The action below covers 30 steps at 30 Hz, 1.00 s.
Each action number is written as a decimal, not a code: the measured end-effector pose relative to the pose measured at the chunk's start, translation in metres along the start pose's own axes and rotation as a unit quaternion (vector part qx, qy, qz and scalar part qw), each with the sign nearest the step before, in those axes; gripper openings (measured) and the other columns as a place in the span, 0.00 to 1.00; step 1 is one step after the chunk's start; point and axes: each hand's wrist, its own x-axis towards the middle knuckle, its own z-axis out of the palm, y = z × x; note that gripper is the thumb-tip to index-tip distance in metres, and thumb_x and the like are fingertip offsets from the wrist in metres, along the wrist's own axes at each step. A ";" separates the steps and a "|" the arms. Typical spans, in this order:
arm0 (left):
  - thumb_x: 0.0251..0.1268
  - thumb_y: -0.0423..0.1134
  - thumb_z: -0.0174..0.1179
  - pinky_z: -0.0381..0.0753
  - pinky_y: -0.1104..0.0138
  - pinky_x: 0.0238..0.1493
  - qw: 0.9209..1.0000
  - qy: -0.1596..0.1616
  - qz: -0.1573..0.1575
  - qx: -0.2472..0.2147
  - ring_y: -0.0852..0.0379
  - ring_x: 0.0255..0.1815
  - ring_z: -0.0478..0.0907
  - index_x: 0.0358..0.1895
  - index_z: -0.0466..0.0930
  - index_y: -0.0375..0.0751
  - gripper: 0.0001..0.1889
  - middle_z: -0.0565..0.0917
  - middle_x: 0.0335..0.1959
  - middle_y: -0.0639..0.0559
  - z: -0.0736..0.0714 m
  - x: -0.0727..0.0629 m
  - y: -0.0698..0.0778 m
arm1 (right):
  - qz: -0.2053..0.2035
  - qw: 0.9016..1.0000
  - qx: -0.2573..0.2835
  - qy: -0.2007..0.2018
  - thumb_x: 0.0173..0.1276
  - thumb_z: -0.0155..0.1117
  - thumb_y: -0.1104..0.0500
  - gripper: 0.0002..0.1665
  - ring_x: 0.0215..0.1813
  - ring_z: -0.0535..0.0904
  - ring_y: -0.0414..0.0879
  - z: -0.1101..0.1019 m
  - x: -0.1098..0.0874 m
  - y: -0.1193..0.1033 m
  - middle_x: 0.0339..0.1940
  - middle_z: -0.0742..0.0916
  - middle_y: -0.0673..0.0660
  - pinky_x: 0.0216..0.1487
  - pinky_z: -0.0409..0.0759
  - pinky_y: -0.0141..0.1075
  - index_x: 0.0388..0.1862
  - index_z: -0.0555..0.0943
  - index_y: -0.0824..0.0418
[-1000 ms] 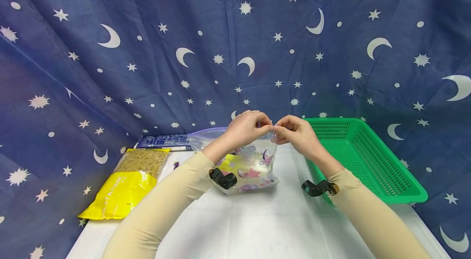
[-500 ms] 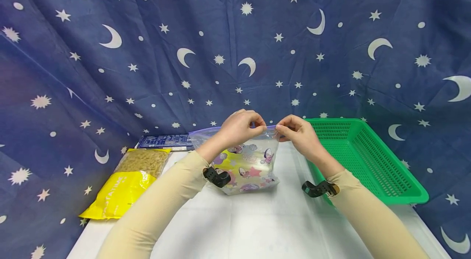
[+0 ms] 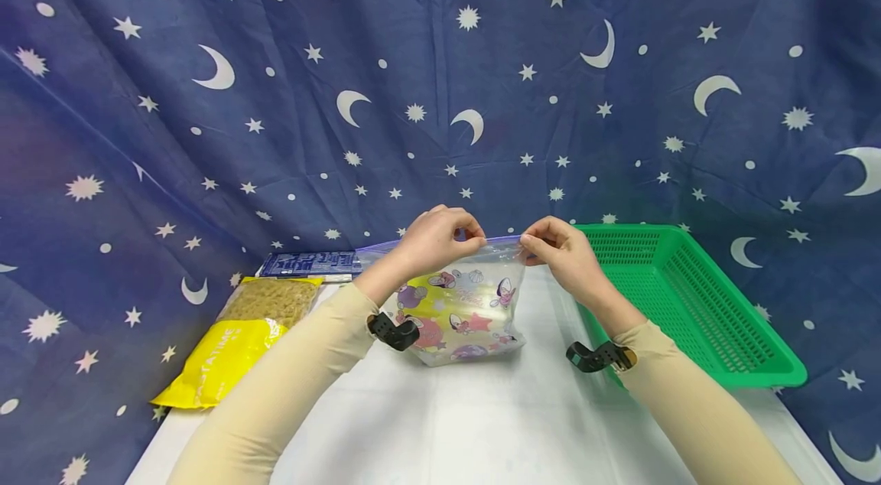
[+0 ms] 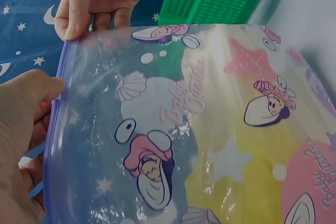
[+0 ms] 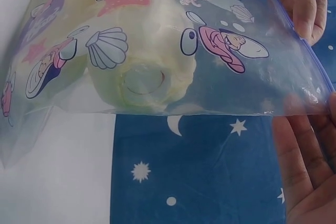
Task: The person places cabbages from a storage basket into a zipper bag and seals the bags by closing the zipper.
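Observation:
A clear zip bag [image 3: 468, 309] printed with shells and stars stands on the table, its purple zip edge running along the top. Something pale yellow, with a round end showing in the right wrist view, sits inside the bag [image 5: 147, 45]. My left hand [image 3: 440, 239] pinches the zip edge between thumb and fingers, partway along it. At the right top corner, my right hand [image 3: 563, 249] holds the bag's edge with thumb and fingertips. In the left wrist view the left hand [image 4: 23, 124] and right hand [image 4: 100, 3] are a short way apart on the zip.
A green plastic basket [image 3: 695, 301] stands at the right. On the left lies a yellow pasta bag [image 3: 234, 351]. Behind it, by the curtain, is a flat dark blue packet [image 3: 310, 263]. A white cloth [image 3: 440, 424] covers the table.
My left hand has slid left along the zip edge, away from the right hand. The right hand stays at the corner, and the bag's top edge has become straighter.

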 end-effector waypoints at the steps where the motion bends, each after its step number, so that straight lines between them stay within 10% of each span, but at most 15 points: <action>1: 0.71 0.50 0.64 0.72 0.63 0.44 1.000 0.000 -0.003 0.001 0.60 0.41 0.72 0.40 0.89 0.57 0.06 0.82 0.35 0.66 0.000 -0.001 -0.001 | 0.002 1.000 0.000 0.001 0.76 0.65 0.55 0.16 0.42 0.85 0.51 0.000 0.000 0.000 0.41 0.86 0.66 0.46 0.87 0.41 0.47 0.79 0.69; 30: 0.71 0.47 0.61 0.74 0.61 0.47 1.000 0.001 -0.028 0.002 0.56 0.45 0.75 0.40 0.88 0.55 0.07 0.83 0.36 0.63 -0.019 -0.019 -0.026 | -0.004 1.000 0.014 0.020 0.77 0.63 0.54 0.18 0.44 0.85 0.50 -0.008 -0.005 0.010 0.42 0.85 0.68 0.47 0.87 0.39 0.48 0.78 0.70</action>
